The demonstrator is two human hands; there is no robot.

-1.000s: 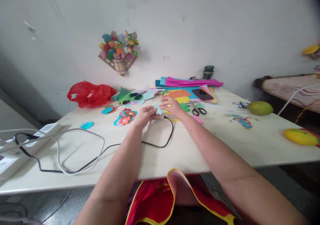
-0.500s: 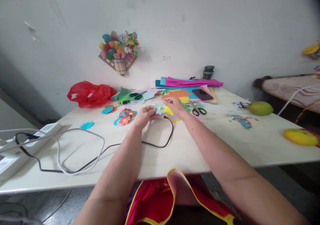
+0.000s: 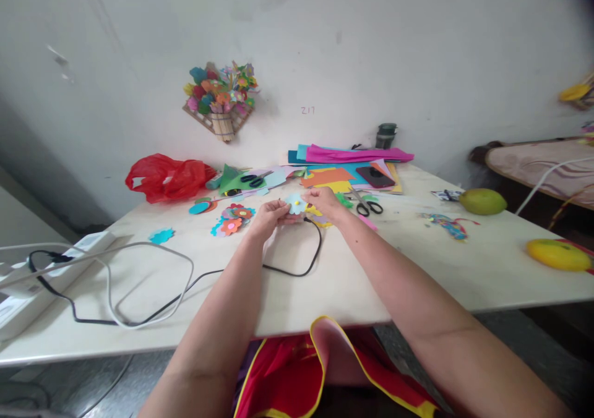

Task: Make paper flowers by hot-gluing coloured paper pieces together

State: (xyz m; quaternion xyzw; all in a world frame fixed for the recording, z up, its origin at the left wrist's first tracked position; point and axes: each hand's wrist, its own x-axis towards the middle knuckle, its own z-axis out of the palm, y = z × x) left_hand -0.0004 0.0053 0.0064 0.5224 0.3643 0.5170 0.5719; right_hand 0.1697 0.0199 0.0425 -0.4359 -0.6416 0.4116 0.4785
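Observation:
A light blue paper flower (image 3: 293,204) with a yellow centre is held up between my two hands over the table. My left hand (image 3: 273,216) pinches its left edge between thumb and fingers. At its right edge, the closed fingers of my right hand (image 3: 323,200) grip the flower; the exact fingertip contact is small and partly hidden. Just below my right hand lie yellow and purple paper flowers (image 3: 319,216), partly covered. To the left of my left hand sits a pile of orange, blue and red paper flowers (image 3: 233,219).
Black-handled scissors (image 3: 369,208) lie right of my right hand, near a phone (image 3: 375,177) on coloured sheets. A black cable (image 3: 297,274) loops below my hands. Left are a power strip (image 3: 88,245) and a red plastic bag (image 3: 169,180). A green mango (image 3: 482,201) sits right.
My right hand's fingers have come in against the flower's right edge. The yellow piece beside the flower no longer shows there, and yellow and purple flowers under the hand are more visible.

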